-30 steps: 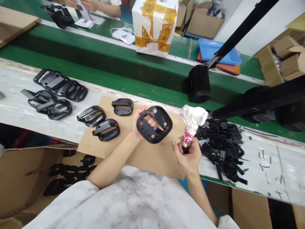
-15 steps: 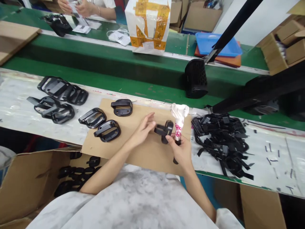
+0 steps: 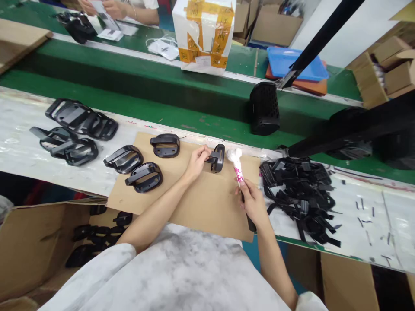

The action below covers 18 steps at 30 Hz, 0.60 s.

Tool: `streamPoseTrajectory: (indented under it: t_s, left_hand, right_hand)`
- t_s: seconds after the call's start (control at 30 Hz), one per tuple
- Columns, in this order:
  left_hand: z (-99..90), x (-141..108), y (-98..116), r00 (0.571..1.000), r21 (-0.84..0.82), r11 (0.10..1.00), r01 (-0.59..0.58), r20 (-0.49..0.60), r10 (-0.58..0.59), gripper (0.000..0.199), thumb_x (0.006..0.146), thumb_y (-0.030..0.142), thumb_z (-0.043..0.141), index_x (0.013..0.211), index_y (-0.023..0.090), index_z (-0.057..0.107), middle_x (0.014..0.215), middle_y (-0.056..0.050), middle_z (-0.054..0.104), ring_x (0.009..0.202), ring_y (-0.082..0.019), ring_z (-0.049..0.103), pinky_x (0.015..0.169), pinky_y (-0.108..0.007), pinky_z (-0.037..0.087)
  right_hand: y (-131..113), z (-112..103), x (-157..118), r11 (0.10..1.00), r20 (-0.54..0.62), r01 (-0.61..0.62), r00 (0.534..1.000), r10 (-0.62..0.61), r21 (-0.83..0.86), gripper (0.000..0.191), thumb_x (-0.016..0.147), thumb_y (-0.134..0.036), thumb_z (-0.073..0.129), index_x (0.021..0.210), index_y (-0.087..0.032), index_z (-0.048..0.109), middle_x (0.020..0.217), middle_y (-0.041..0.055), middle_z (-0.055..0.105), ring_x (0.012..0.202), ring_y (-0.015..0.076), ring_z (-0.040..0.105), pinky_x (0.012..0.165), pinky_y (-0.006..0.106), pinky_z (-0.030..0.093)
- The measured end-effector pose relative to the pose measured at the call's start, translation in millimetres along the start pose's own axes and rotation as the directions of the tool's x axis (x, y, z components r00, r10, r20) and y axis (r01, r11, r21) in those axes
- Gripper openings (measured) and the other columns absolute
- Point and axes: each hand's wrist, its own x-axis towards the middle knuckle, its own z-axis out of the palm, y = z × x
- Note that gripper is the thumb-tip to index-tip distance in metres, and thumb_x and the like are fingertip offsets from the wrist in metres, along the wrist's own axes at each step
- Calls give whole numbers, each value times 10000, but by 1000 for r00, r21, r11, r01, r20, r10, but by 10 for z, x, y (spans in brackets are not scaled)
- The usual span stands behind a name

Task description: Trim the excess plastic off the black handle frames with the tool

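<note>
My left hand is closed on one end of a black plastic handle part, which stands on edge over the cardboard sheet. My right hand grips the dark handle of a hammer; white cloth and pink-printed wrap cover its head and upper shaft. The hammer head lies just right of the black part, with a gap between them. Left of my left hand, a similar black part rests on the cardboard, and another black part lies nearer me.
More black parts lie on the bench's left side. A heap of black straps is at right. An open carton holds similar parts at lower left. A black lamp-like head hangs over the green belt. Across it, a person's hands hold something white.
My left hand, open before, has closed on the black part. The part has left my right hand's fingers and moved up and left. The hammer has shifted slightly left and tilted.
</note>
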Motion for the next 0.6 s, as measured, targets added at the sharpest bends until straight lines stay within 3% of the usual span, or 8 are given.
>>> streamPoseTrajectory:
  t_s: [0.07, 0.23, 0.37, 0.5, 0.6]
  left_hand:
    - [7, 28, -1, 1000, 5, 1000, 25, 0, -25, 412, 875, 495, 580, 628, 197, 438, 607, 27, 378, 619, -130, 353, 641, -280, 298]
    - [67, -44, -54, 1000, 38, 999, 1, -3, -1, 546, 897, 614, 576, 603, 199, 378, 617, 29, 321, 618, -120, 300, 617, -284, 259]
    - [79, -73, -85, 999, 44, 999, -15, -28, 16, 543, 912, 624, 575, 634, 198, 383, 641, 32, 310, 633, -119, 293, 624, -279, 267]
    - [78, -71, -99, 999, 42, 999, -17, -36, 19, 543, 917, 627, 571, 648, 201, 366, 656, 36, 283, 642, -119, 285, 627, -278, 258]
    - [81, -77, -111, 999, 30, 999, -19, -43, 20, 523, 928, 600, 572, 658, 200, 370, 661, 36, 287, 645, -118, 290, 629, -278, 255]
  right_hand:
    - [62, 24, -49, 1000, 30, -26, 999, 26, -13, 467, 937, -646, 597, 979, -183, 643, 685, -40, 527, 428, 83, 415, 367, 219, 302]
    - [180, 189, -84, 996, -90, 57, 994, -63, -66, 457, 1003, -615, 504, 1000, -186, 664, 669, -34, 485, 493, 106, 417, 438, 228, 345]
    - [176, 154, -43, 974, 62, 15, 998, -1, -226, 507, 987, -618, 536, 1119, -160, 709, 624, -34, 475, 503, 124, 411, 437, 234, 325]
    - [137, 88, -46, 979, -29, 39, 999, -45, -199, 513, 1012, -617, 491, 1109, -162, 707, 623, -45, 449, 494, 109, 375, 443, 223, 318]
    - [139, 90, -60, 975, 72, 27, 997, -12, -222, 537, 997, -645, 500, 1055, -155, 714, 598, -45, 449, 491, 116, 383, 437, 228, 323]
